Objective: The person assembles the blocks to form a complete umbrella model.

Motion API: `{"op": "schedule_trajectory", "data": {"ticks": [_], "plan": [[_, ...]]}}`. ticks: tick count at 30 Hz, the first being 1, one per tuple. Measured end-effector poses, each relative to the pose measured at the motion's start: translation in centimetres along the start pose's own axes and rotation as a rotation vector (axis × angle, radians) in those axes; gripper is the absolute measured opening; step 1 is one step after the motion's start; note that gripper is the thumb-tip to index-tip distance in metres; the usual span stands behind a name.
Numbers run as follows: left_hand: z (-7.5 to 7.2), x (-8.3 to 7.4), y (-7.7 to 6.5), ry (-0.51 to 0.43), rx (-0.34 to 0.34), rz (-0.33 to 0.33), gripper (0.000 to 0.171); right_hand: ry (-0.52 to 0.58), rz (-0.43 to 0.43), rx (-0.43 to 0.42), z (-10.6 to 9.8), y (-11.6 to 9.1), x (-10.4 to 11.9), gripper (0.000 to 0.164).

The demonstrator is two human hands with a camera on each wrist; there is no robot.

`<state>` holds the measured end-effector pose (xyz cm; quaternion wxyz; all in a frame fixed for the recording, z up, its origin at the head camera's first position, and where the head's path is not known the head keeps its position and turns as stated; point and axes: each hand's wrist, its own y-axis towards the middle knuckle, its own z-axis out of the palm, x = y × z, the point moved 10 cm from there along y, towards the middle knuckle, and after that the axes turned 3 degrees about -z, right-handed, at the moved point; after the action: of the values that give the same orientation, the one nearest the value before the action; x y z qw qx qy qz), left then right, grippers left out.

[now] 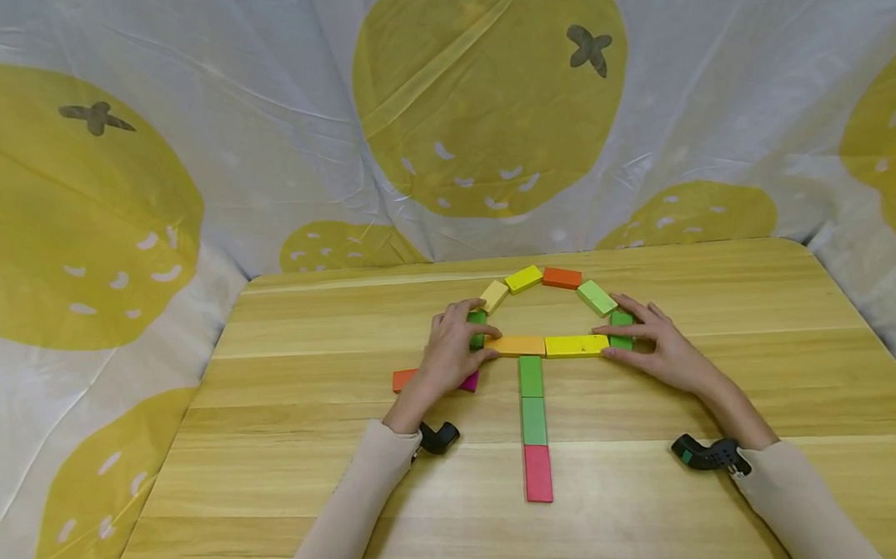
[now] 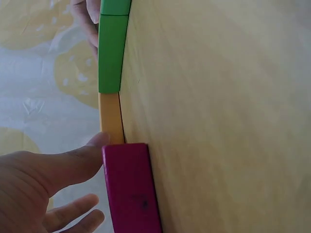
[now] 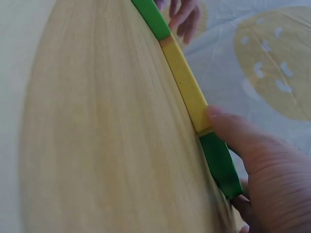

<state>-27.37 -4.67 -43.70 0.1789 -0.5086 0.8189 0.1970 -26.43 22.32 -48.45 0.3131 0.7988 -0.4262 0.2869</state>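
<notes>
Two blocks laid end to end are gripped at their outer ends: the orange block between thumb and index finger of the left hand, the yellow crossbar block likewise by the right hand. Thumb and index finger are parted by little more than a block's width in each hand; the other fingers are spread around the left green block and the right green block.

Only a narrow strip of worktop is left between the arch of coloured blocks and the far edge; broad room is left on both sides and nearer the person.

The long axes of the orange and yellow blocks are aligned left to right, roughly parallel to that edge. At right angles, a stem of two green blocks and a pinkish-red one is pointed toward the person from the orange block's right end. An orange-red block and a purple block are partly hidden by the left wrist.
</notes>
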Motion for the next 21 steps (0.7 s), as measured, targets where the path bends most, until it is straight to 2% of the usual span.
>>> {"op": "schedule_trajectory", "data": {"ticks": [9,14,18,21], "plan": [[0.3,0.0,0.1,0.009,-0.008,0.000,0.020,-0.010,0.006,-0.008,-0.1,0.0,0.1,0.036],[0.3,0.2,0.0,-0.035,0.008,-0.004,0.022,-0.003,0.009,-0.005,0.0,0.0,0.0,0.037],[-1.1,0.6,0.0,-0.101,-0.002,0.002,0.030,0.036,0.042,0.006,-0.2,-0.1,-0.3,0.044],[-2.9,1.7,0.0,-0.127,-0.014,-0.052,0.038,0.089,0.101,0.018,-0.7,-0.4,-0.9,0.053]]}}
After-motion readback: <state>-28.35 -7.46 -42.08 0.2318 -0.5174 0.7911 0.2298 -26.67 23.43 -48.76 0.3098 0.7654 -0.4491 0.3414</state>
